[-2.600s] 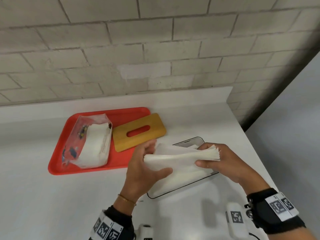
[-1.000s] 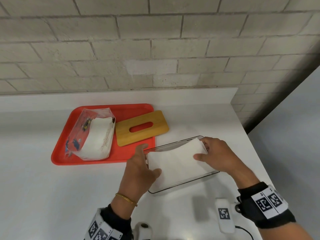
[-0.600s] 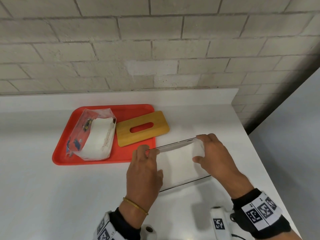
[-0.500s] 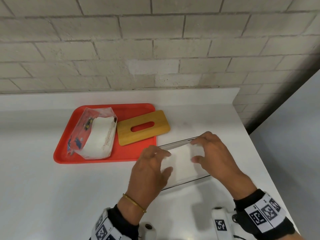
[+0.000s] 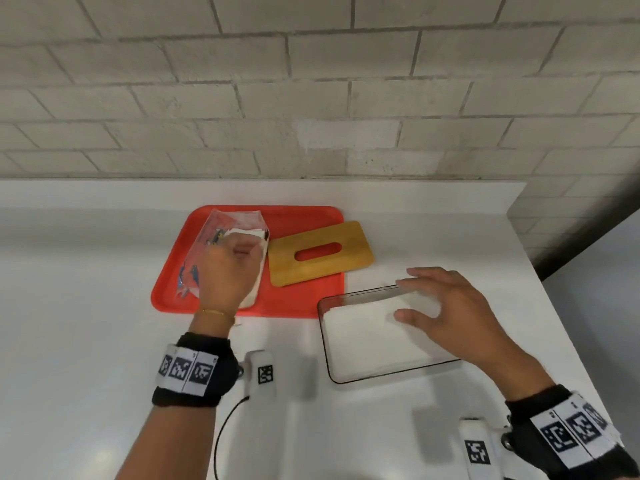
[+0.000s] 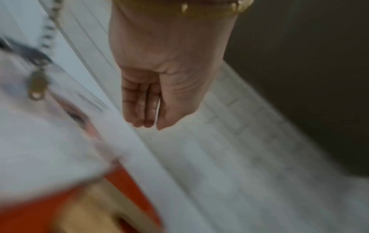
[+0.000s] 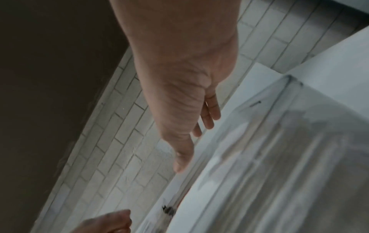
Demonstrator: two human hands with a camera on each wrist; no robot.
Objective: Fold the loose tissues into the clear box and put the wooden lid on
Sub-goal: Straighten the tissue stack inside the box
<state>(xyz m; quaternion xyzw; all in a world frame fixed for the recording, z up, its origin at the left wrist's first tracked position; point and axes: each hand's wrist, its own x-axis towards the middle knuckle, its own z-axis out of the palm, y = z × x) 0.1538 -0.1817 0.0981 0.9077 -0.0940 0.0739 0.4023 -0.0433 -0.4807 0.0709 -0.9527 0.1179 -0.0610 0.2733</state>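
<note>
The clear box [image 5: 323,336] stands on the white counter, and a flat stack of white tissues [image 5: 363,336] lies inside it. My right hand [image 5: 403,296] hovers over the box's right end with its fingers spread and nothing in them; the right wrist view shows this hand [image 7: 196,134] beside the clear box [image 7: 279,157]. My left hand [image 5: 242,252] is over the plastic tissue packet [image 5: 235,220] on the red tray [image 5: 304,216]. In the blurred left wrist view its fingers [image 6: 139,110] are straight and hold nothing. The slotted wooden lid [image 5: 320,268] lies half on the tray.
A brick wall [image 5: 311,98] backs the counter. The counter's right edge [image 5: 568,323] runs close past the box, with a drop beyond it. A black cable [image 5: 221,434] trails from my left wrist across the near counter.
Both hands pressed the tissue stack down into the clear box. My left hand has since left the box and moved left to the tissue packet. My right hand has stayed at the box and spread its fingers.
</note>
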